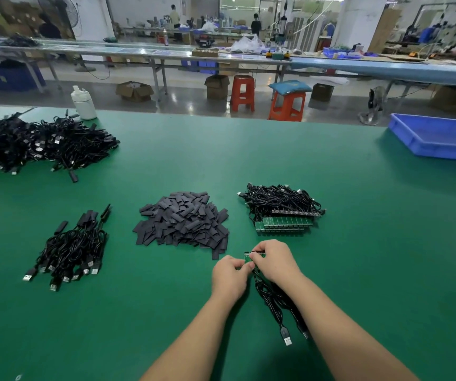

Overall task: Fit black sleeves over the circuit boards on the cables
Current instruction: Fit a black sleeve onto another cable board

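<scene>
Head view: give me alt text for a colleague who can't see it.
Both hands, left and right, pinch a green circuit board strip with black cables over a green table. Beyond lie loose black sleeves, sleeved cables and unsleeved boards.

I have one view only, from the camera worn on the head. It looks forward and down across the green table, close above the left hand and right hand at lower centre. Its wide angle bends the table's far edge and takes in the workshop beyond.
</scene>
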`<act>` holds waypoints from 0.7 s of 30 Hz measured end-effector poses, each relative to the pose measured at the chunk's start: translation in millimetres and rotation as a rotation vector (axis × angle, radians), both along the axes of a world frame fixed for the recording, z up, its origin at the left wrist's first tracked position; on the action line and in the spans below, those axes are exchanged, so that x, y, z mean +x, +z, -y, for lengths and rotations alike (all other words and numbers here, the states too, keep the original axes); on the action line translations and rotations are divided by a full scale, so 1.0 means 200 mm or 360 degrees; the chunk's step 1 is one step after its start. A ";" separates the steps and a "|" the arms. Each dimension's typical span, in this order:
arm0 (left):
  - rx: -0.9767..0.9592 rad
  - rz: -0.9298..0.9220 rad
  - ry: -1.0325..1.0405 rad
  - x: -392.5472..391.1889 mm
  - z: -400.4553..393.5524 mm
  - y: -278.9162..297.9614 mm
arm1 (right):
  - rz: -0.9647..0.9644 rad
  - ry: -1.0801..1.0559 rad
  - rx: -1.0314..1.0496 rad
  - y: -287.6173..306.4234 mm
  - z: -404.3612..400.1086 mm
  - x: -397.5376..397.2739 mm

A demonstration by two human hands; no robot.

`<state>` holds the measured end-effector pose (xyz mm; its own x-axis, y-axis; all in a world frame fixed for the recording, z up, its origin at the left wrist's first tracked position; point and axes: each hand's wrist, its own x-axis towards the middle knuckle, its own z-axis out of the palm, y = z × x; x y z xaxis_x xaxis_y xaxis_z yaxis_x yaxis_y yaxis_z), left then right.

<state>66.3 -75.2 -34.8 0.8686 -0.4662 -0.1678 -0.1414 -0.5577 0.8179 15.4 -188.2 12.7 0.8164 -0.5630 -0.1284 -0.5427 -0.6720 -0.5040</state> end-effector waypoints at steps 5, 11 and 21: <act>0.0064 0.0035 -0.0006 0.01 0.00 0.01 | 0.0023 -0.0028 -0.0012 0.00 -0.01 0.00; 0.0074 0.0055 0.0005 0.00 0.01 0.01 | 0.0042 -0.0056 -0.0041 -0.02 -0.01 0.00; -0.0058 0.0081 0.0040 -0.03 0.02 0.00 | 0.0036 -0.0106 -0.0155 -0.05 -0.01 0.01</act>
